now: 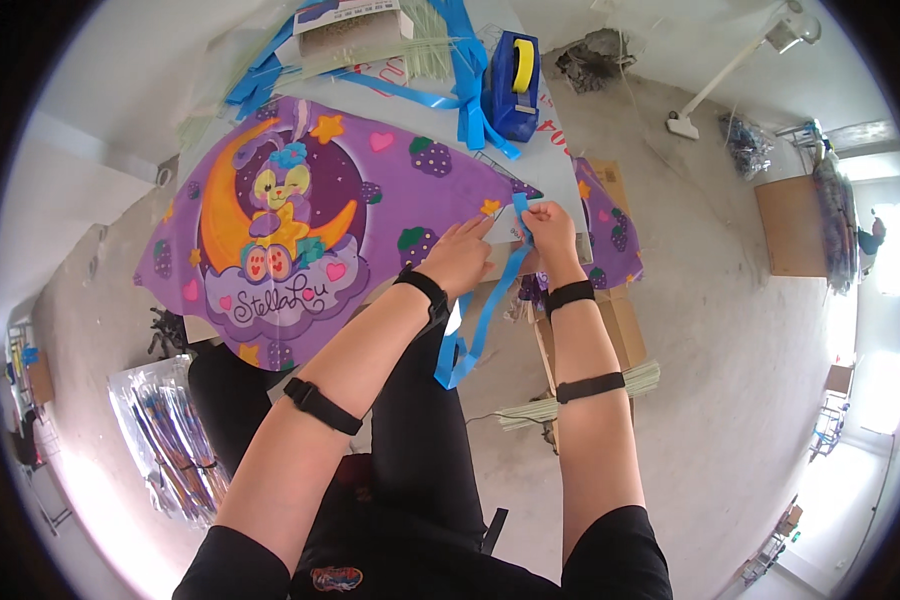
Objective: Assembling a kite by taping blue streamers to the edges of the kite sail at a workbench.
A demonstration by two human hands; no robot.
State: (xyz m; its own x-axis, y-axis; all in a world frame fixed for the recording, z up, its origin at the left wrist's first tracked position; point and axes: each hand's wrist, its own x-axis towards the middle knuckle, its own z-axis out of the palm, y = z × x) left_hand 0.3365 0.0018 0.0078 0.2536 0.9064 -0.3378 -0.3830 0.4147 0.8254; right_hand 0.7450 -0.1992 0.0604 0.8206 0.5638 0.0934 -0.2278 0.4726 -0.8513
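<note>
A purple kite sail (390, 190) with a cartoon figure on a crescent moon lies spread over the table, partly across my lap. My left hand (457, 258) rests flat on its right part, fingers stretched toward the pointed corner. At that corner my right hand (550, 235) pinches a blue ribbon (490, 310) between thumb and fingers. The ribbon's upper end lies against the sail's tip, and the rest hangs down in a loop between my forearms. Whether the ribbon is fastened to the sail, I cannot tell.
Beyond the sail stands a blue tape dispenser (515, 88) with a yellow roll. More blue ribbons (465, 90), thin pale sticks (430, 45) and an open box (355, 35) lie at the back. Another purple sail (610, 225) hangs at right. Wrapped rods (170, 440) are at lower left.
</note>
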